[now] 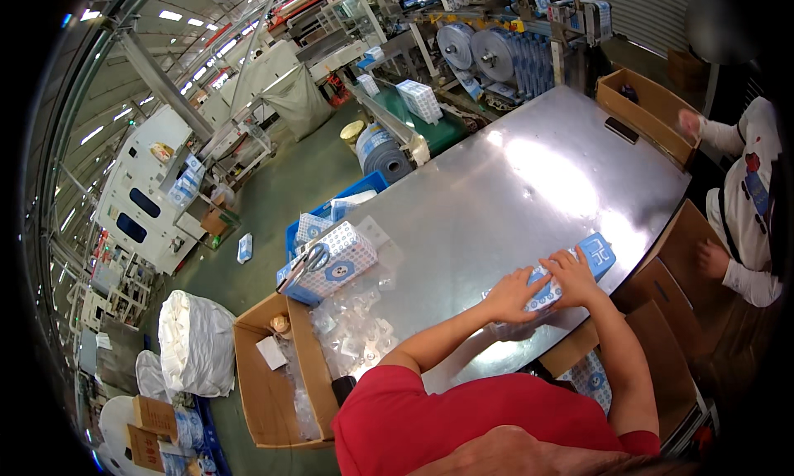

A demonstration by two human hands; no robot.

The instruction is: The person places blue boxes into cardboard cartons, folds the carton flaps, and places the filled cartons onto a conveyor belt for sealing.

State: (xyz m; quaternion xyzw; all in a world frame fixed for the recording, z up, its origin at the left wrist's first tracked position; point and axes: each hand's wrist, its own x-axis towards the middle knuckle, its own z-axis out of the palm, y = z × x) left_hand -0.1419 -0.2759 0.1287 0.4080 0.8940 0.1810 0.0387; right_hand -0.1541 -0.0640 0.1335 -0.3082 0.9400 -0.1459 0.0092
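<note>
A blue-and-white wrapped pack (597, 253) lies on the metal table near its right front edge. My left hand (513, 297) grips its left part, fingers bent over the top. Beside it, my right hand (571, 279) curls over the middle of the same pack. Both palms hide much of the wrapping, and its contents do not show. Farther left on the table stands a larger patterned pack (351, 257), with scissors (311, 261) lying against it. Clear plastic pieces (356, 335) are heaped in front of that pack.
An open cardboard box (248, 368) sits at the table's left edge; a blue crate (375, 182) holds packs beyond. At right, a co-worker (748, 186) stands by open cartons (662, 104). A dark flat object (621, 129) lies on the metal table (463, 203). Machinery with film rolls (494, 56) stands behind.
</note>
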